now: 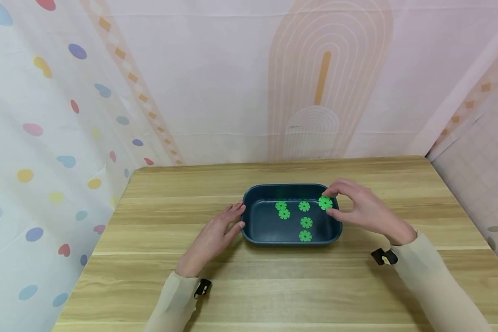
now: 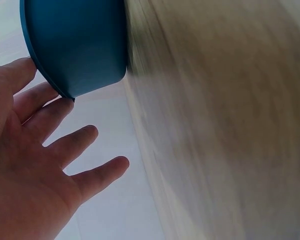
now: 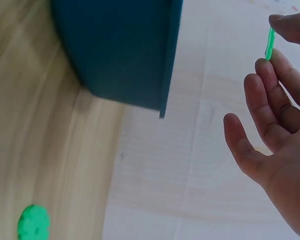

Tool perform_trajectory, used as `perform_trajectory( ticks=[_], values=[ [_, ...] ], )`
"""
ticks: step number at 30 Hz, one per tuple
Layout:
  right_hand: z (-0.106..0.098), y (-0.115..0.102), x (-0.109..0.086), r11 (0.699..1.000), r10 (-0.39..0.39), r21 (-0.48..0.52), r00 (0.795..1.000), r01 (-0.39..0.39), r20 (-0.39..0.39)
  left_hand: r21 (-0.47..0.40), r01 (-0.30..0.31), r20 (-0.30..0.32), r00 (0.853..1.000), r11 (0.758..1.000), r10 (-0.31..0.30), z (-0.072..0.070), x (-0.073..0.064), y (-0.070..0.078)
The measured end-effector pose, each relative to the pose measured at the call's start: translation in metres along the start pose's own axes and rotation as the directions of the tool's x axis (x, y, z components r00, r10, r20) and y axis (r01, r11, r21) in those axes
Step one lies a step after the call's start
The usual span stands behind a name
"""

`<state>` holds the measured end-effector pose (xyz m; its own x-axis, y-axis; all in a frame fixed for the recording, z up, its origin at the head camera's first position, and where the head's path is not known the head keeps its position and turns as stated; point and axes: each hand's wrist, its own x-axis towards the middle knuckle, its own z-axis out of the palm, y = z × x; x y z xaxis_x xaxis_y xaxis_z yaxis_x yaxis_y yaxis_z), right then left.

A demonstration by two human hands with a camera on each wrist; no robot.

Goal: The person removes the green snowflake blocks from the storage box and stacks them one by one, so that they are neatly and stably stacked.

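Observation:
A dark blue tray with rounded corners holds several green notched discs, among them one disc near its middle right. My right hand pinches another green notched disc between thumb and fingertips, over the tray's right end. Seen edge-on in the right wrist view, this disc is above the tray's rim. At the tray's left end my left hand touches the rim with its fingertips. In the left wrist view its fingers are spread and mostly straight, the lower ones off the tray.
The tray stands on a wood-grain table. One loose green disc lies on the table in the right wrist view. Behind the table hangs a patterned curtain, with a dotted cloth on the left.

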<state>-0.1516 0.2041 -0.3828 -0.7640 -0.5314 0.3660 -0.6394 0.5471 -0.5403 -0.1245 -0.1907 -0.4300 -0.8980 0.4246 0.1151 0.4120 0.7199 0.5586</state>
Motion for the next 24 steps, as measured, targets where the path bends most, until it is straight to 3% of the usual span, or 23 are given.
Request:
perform_trajectory(
  ticks=[24],
  values=[
    [-0.009, 0.03, -0.044, 0.999, -0.005, -0.032, 0.994, 0.001, -0.109, 0.004, 0.026, 0.005, 1.0, 1.0, -0.026, 0.001, 0.0, 0.0]
  ],
)
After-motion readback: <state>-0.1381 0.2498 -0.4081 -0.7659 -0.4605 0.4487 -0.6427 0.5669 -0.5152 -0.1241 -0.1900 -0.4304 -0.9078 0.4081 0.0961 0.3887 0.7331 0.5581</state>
